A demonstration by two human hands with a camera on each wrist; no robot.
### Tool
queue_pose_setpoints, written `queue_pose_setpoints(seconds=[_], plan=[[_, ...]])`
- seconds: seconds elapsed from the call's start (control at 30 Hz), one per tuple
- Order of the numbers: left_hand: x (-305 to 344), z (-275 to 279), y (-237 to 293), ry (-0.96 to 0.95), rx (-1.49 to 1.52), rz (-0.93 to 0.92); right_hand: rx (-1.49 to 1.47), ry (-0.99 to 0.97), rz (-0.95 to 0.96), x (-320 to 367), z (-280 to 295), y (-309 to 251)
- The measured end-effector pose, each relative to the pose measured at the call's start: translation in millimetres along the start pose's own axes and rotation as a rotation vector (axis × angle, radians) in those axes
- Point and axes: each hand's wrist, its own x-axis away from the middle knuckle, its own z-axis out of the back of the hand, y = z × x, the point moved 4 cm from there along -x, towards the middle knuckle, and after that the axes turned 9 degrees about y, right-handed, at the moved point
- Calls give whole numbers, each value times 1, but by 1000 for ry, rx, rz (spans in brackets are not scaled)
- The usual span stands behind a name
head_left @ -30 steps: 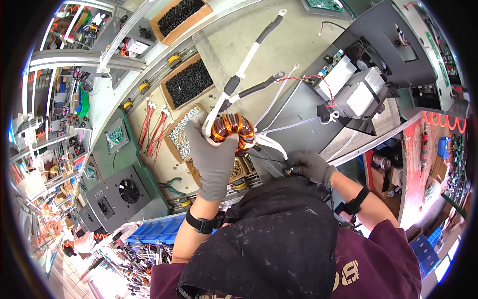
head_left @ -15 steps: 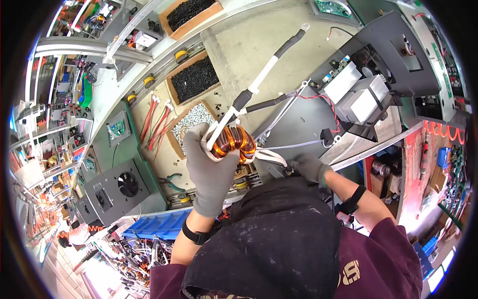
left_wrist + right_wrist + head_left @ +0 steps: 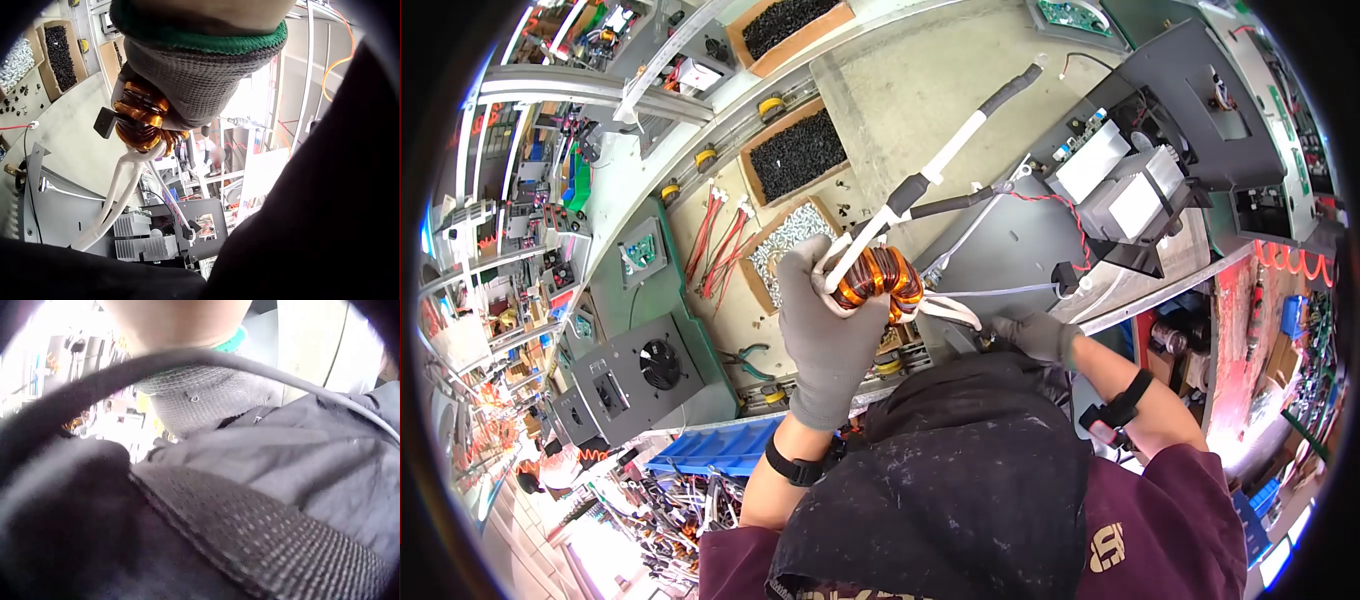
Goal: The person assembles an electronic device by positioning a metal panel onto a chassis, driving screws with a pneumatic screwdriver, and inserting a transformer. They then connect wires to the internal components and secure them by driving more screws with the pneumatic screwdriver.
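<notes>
A copper-wound ring coil (image 3: pixel 870 280) with thick white leads is gripped by my gloved left hand (image 3: pixel 830 335), thumb across its near side. Two leads with black sleeves (image 3: pixel 1000 90) and ring lugs stick out toward the far right. In the left wrist view the coil (image 3: pixel 147 103) sits under the glove, with a small black block (image 3: pixel 106 122) beside it. My gloved right hand (image 3: pixel 1035 335) is close against the dark clothing, its curled fingers at the end of a short white lead (image 3: pixel 948 308). Its fingertips are largely hidden, and clothing fills most of the right wrist view.
An open grey chassis with a finned heatsink (image 3: pixel 1135 205) stands to the right. Boxes of black screws (image 3: pixel 795 155) and silver screws (image 3: pixel 800 230), red wire bundles (image 3: pixel 720 240) and green-handled pliers (image 3: pixel 747 362) lie to the left. A fan panel (image 3: pixel 640 380) stands farther left.
The coil has dropped slightly toward the body, and its long leads have swung right, over the chassis. Both hands stay where they were on the work, while the head view has shifted a little.
</notes>
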Motion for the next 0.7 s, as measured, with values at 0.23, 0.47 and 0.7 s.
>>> queue_pose_setpoints(seconds=[0.23, 0.47, 0.7], plan=[[0, 1, 2, -8, 7, 2, -200, -65, 96, -2, -3, 14], [-2, 0, 1, 11, 14, 3, -264, -37, 159, 19, 12, -31], [-18, -23, 25, -115, -65, -217, 118, 443, 809, 102, 81, -180]])
